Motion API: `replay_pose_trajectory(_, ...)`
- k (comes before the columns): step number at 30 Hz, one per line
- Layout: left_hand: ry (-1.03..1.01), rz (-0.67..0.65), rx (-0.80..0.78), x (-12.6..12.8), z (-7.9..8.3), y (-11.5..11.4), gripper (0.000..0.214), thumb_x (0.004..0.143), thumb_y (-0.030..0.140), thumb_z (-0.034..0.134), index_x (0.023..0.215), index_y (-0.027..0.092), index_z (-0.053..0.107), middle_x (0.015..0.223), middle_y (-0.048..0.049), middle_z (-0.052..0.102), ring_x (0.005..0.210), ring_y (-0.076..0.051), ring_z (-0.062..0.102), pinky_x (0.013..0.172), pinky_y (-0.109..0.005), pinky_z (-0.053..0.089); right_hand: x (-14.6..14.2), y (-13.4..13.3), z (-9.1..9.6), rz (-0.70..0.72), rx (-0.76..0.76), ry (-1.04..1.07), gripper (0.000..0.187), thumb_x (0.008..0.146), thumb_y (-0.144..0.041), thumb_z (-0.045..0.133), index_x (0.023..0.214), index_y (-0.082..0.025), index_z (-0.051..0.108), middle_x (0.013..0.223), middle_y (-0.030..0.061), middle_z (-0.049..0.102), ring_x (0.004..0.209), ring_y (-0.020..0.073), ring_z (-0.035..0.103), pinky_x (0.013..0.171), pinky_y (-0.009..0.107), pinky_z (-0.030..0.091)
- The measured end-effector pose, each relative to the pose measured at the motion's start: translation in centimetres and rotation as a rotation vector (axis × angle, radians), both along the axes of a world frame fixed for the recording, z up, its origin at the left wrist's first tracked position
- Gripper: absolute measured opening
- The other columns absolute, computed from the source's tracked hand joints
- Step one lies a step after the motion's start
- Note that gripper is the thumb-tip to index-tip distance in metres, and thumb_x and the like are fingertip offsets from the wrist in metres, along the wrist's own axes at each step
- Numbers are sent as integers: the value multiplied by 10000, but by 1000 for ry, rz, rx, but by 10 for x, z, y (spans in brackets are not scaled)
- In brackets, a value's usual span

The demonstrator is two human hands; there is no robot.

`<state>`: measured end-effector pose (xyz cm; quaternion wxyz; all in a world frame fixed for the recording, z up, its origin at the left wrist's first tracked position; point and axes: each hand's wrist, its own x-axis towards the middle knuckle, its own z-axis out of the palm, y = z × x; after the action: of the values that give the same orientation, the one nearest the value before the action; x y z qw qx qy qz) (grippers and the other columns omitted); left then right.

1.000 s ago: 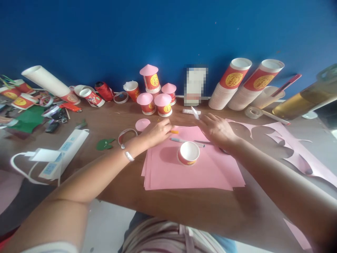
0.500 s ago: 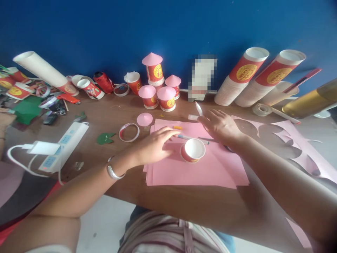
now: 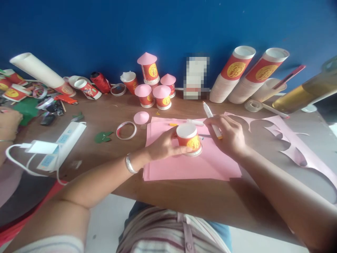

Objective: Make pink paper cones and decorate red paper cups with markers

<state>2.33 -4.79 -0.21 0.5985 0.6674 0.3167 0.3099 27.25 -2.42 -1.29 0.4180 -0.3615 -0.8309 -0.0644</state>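
Note:
My left hand [image 3: 164,144] is closed around a short red paper cup [image 3: 188,139], which now stands upside down, rim against the stack of pink paper [image 3: 184,165]. My right hand [image 3: 228,135] pinches a white marker [image 3: 212,119] with an orange end, its tip pointing away from me, just right of the cup. A white pen cap [image 3: 195,122] and a small orange piece [image 3: 173,124] lie on the paper behind the cup.
Several pink-roofed red cups [image 3: 154,89] stand by the blue wall. Two leaning cup stacks [image 3: 244,75] are at back right, cut pink paper [image 3: 292,144] at right. A paper ring [image 3: 126,130], pink disc [image 3: 141,117] and power strip [image 3: 61,144] lie left. Another person's hand [image 3: 9,121] is at far left.
My left hand took hold of the cup and turned it upside down on the pink paper. My right hand closed on the white marker and drew nearer the cup.

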Motion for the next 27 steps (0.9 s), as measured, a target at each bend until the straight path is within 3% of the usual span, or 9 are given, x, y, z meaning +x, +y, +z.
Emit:
replay_pose_trajectory(2, -150, -9, -165, -2, 4, 4, 465, 883, 354, 793, 1276, 164, 633, 1271, -145, 725, 1172, -302, 692, 999, -442, 555, -5, -12, 12, 26, -96, 171, 152, 998, -134, 555, 1024, -254, 646, 866, 11, 734, 762, 182, 707, 721, 325, 562)
replay_pose_trajectory(5, -256, 30, -235, -2, 6, 9, 430, 885, 380, 792, 1229, 157, 665, 1279, -145, 726, 1193, -312, 684, 1015, -437, 539, -16, -27, 15, 55, -229, 313, 108, 1021, -184, 563, 1074, -256, 623, 906, 18, 727, 772, 180, 718, 721, 328, 587)
replay_pose_trajectory(8, -287, 58, -250, 2, 5, 9, 444, 889, 375, 790, 1259, 164, 663, 1297, -148, 716, 1221, -325, 670, 1003, -431, 540, -27, -35, 2, 139, -250, 262, 229, 983, -271, 679, 1183, -244, 573, 963, 40, 721, 773, 188, 716, 683, 318, 589)
replay_pose_trajectory(11, -292, 77, -287, 7, 2, 7, 463, 896, 381, 784, 1288, 173, 652, 1303, -148, 706, 1230, -332, 659, 986, -429, 543, -35, -38, -11, 119, -181, 219, 274, 963, -303, 717, 1178, -236, 561, 948, 52, 704, 774, 210, 704, 667, 333, 582)
replay_pose_trajectory(16, -444, 38, -374, 8, -10, 9, 478, 977, 532, 646, 1309, 189, 679, 1309, -139, 711, 1311, -331, 616, 1072, -444, 492, -34, -36, -15, 89, -238, 231, 278, 979, -287, 697, 1207, -243, 546, 957, 44, 691, 798, 204, 711, 714, 337, 595)
replay_pose_trajectory(18, -475, 21, -415, 6, -13, 12, 489, 999, 560, 594, 1294, 182, 693, 1277, -139, 726, 1291, -328, 629, 1058, -443, 498, -33, -34, -14, 84, -270, 244, 290, 976, -294, 703, 1216, -245, 547, 973, 46, 695, 802, 201, 713, 730, 342, 601)
replay_pose_trajectory(23, -428, 46, -472, 3, -14, 18, 427, 911, 424, 753, 1241, 161, 688, 1159, -130, 756, 1166, -302, 687, 974, -399, 526, -33, -35, -18, 81, -313, 262, 242, 962, -271, 705, 1162, -253, 571, 916, 22, 693, 761, 190, 706, 709, 335, 589)
replay_pose_trajectory(27, -468, 101, -518, 0, -17, 18, 365, 863, 418, 797, 1105, 163, 699, 1056, -98, 752, 990, -261, 710, 909, -412, 555, -26, -44, -14, 38, -290, 352, 138, 975, -184, 648, 1075, -263, 597, 851, 6, 699, 734, 188, 705, 687, 332, 555)
